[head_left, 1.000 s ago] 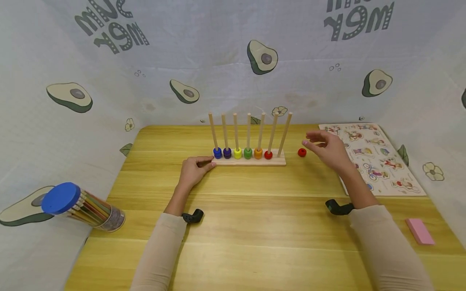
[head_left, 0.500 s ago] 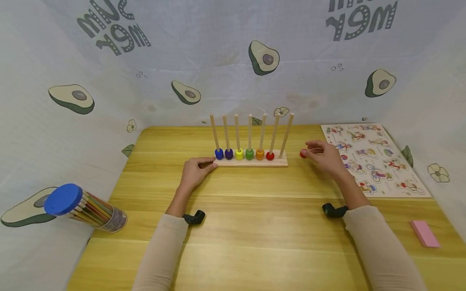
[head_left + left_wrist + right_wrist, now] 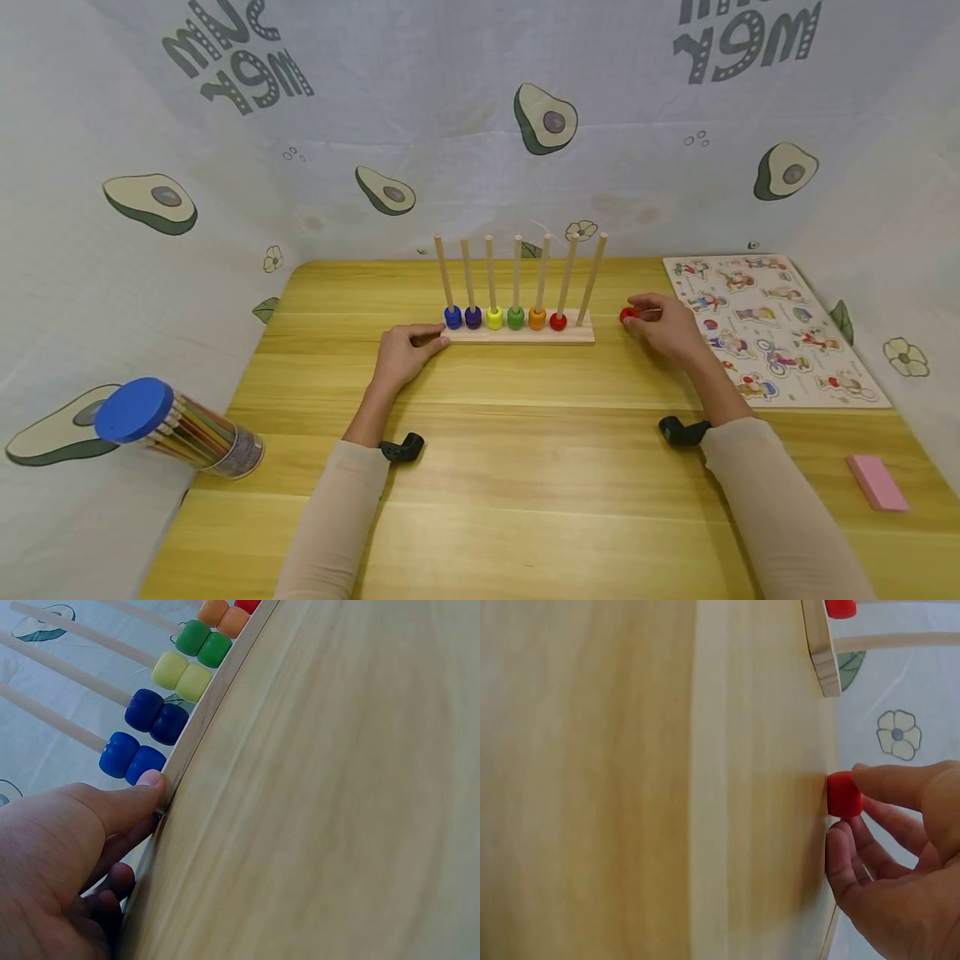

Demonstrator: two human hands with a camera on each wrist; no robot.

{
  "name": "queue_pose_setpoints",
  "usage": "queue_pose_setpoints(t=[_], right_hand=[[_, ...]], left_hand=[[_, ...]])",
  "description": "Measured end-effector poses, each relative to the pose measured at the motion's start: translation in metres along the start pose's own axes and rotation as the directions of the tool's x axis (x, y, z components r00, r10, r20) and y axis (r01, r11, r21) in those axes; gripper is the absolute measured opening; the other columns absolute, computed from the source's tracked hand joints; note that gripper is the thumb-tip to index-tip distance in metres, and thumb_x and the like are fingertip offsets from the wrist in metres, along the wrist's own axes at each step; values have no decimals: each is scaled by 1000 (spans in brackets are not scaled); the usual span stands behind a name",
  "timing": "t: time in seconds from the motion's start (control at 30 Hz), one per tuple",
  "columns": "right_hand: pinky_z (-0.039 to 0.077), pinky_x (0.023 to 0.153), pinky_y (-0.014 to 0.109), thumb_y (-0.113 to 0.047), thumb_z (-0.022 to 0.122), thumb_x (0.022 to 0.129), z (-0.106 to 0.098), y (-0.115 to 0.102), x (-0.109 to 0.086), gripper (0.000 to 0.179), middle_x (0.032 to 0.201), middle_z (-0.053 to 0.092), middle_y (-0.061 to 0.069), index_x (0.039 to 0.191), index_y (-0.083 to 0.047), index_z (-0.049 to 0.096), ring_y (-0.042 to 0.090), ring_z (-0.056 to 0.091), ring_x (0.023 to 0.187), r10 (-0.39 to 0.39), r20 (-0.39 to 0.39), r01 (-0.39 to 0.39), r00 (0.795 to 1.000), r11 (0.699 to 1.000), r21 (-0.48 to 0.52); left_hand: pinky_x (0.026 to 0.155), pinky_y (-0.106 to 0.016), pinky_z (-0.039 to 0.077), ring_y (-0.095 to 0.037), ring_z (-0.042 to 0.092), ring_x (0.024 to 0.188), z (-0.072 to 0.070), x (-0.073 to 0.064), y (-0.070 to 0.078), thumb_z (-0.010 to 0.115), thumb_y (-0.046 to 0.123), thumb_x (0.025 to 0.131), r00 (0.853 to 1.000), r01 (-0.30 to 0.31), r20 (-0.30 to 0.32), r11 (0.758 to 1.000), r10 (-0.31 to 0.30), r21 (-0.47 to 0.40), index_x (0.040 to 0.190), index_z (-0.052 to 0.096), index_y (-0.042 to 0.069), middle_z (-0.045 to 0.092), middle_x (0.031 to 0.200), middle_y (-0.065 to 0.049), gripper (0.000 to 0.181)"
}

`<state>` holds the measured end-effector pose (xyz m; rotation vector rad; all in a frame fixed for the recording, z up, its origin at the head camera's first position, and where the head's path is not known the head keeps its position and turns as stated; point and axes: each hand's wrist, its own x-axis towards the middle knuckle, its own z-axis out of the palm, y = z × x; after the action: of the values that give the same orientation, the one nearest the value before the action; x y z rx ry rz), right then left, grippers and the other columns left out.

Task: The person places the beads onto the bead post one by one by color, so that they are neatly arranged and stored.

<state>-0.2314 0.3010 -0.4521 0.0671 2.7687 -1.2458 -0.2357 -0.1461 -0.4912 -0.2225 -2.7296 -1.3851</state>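
Observation:
A wooden peg rack (image 3: 517,336) stands toward the back of the table, with several upright pegs. Blue beads (image 3: 120,755), dark blue beads (image 3: 155,716), yellow beads (image 3: 180,675), green beads (image 3: 202,643), orange beads (image 3: 537,318) and red beads (image 3: 558,322) sit low on their pegs; the rightmost peg is bare. My left hand (image 3: 400,357) grips the left end of the rack's base, thumb on the front edge. Right of the rack, my right hand (image 3: 670,327) pinches a loose red bead (image 3: 844,795) between thumb and fingers, down at the tabletop.
A picture puzzle board (image 3: 772,329) lies at the back right, just beyond my right hand. A blue-lidded tub of colored pencils (image 3: 183,429) stands at the left edge. On the right lies a pink block (image 3: 877,483). Behind hangs a patterned cloth (image 3: 465,100).
My right hand has come down and left onto the loose red bead and now pinches it. My left hand keeps its grip on the rack's end.

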Motion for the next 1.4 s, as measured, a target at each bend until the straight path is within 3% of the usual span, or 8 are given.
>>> queue_pose_setpoints(t=[0.33,0.63,0.73,0.87,0.97,1.2,1.3,1.4], right_hand=[[48,104,54,-19,63,104,2,4,1,43,134,60,28,142,1,57,41,57,121,0,-21,-1,1000,999,-51],[49,98,55,-25,63,104,-8,-7,-4,45,129,64,27,141,0,58,41,60,117,-94,-51,90,994,992,-87],[53,88,40,-29,64,103,-13,-15,-8,47,128,64,26,142,-3,59,40,61,117,-111,-75,104,991,991,-85],[48,75,15,-32,65,103,-20,-30,-14,48,129,64,24,142,-4,59,39,62,117,-116,-106,110,988,992,-57],[43,74,8,-34,66,102,-27,-43,-19,49,131,63,23,141,-5,59,37,62,116,-129,-129,124,983,991,-46],[41,83,6,-42,65,101,-42,-72,-29,53,126,64,18,140,-6,61,16,57,109,-212,-222,208,952,977,-38],[42,86,7,-41,65,101,-48,-83,-32,51,123,64,10,139,-8,62,4,53,104,-239,-253,242,938,970,-18],[43,86,8,-39,66,101,-52,-92,-34,48,117,64,1,138,-8,64,2,54,102,-269,-282,281,921,960,1]], left_hand=[[88,-44,60,-24,74,109,2,2,0,82,37,90,1000,2,2,1000,-2,7,116,81,25,79,115,-4,29],[89,-45,60,-26,74,108,1,1,-1,82,37,90,1000,-3,1,1000,3,2,115,82,24,79,114,-5,28],[89,-45,60,-26,74,109,1,0,-1,82,37,90,1000,-5,0,1000,5,3,115,82,24,79,115,-5,28],[91,-46,59,-26,73,112,1,-1,-1,82,37,90,1000,1,-1,1000,-1,4,116,81,25,78,116,-4,29],[92,-45,59,-25,73,113,1,0,-2,82,37,90,1000,4,-1,1000,-4,4,118,81,25,78,118,-4,30],[91,-45,59,-25,73,113,1,0,-2,82,37,90,1000,7,-4,1000,-7,7,116,81,26,78,117,-3,29],[89,-44,60,-25,73,111,1,0,-2,82,37,90,1000,7,-6,1000,-7,5,116,81,26,78,116,-4,29],[87,-44,60,-24,74,109,2,0,-2,82,37,90,1000,7,-5,1000,-7,-1,116,81,25,79,116,-4,29]])
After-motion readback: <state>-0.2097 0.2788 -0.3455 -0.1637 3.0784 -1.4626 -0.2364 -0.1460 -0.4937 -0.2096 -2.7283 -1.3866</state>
